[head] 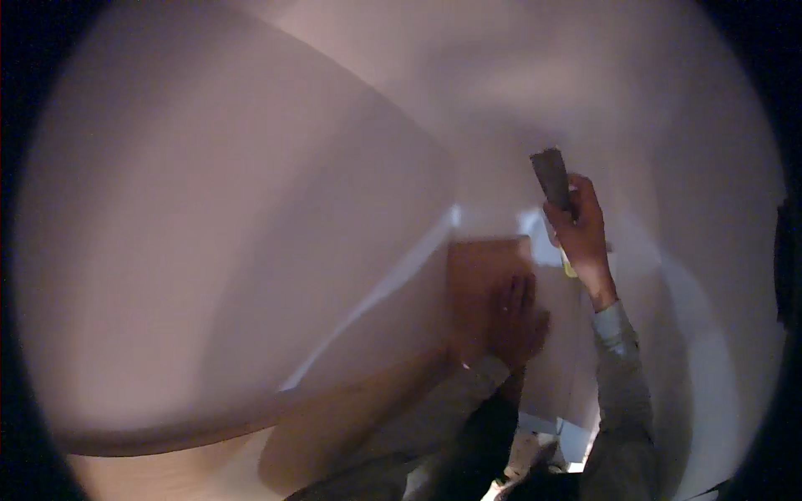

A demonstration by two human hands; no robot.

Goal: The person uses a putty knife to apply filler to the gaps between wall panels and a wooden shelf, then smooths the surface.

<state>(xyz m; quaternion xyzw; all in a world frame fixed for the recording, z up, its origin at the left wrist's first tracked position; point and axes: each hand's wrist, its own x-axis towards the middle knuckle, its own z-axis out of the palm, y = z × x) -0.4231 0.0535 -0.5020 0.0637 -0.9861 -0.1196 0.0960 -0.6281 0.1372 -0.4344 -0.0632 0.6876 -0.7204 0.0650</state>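
Observation:
My right hand is closed around a dark, flat, broad-ended hand tool, its wide end pointing up and away from me. Something yellow shows beside the palm, and I cannot tell whether it belongs to the tool. Lower and to the left, my left hand lies in shadow, fingers extended over a brown rectangular surface that looks like wood. Whether the left palm touches this surface is hard to see. Neither the exact kind of tool nor its grip end is clear in the dim light.
A large pale wall panel fills the left, with a brown, wood-like surface below its lower edge. Another pale wall rises at the right. Small bright and dark items, too blurred to name, lie at the bottom centre.

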